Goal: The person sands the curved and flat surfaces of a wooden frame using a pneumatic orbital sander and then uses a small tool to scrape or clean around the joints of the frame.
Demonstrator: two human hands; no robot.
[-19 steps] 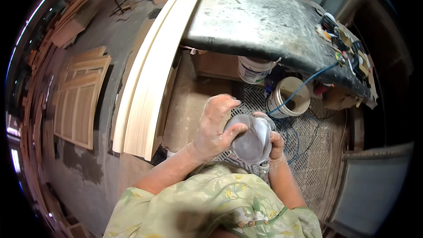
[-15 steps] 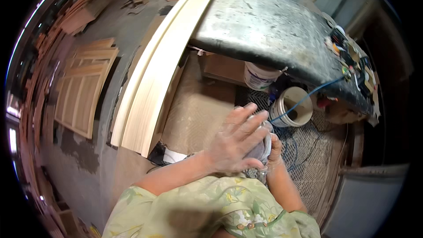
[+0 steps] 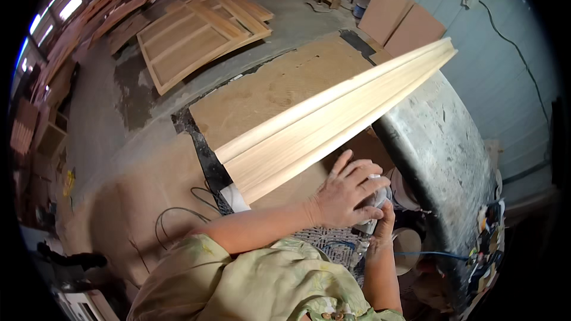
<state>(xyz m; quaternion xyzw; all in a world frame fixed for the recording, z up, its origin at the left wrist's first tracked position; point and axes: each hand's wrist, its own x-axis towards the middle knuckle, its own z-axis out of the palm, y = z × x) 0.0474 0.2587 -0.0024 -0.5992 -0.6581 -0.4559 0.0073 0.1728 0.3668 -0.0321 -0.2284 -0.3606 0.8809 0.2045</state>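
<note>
My left hand lies over a small grey-white object, fingers curled on its top. My right hand holds the same object from below; most of it is hidden between the two hands, so I cannot tell what it is. Just above the hands, long pale wooden mouldings lie stacked, reaching from the middle of the view up to the right. They rest against a grey, dusty workbench top on the right.
A white bucket and a blue cable sit below the bench. Small items crowd the bench's near end. Brown sheets cover the floor; wooden frames lie farther off, boards lean on the wall.
The view has swung sharply left and tilted, so the mouldings and bench now run diagonally. My left hand stays spread over the object held by my right hand.
</note>
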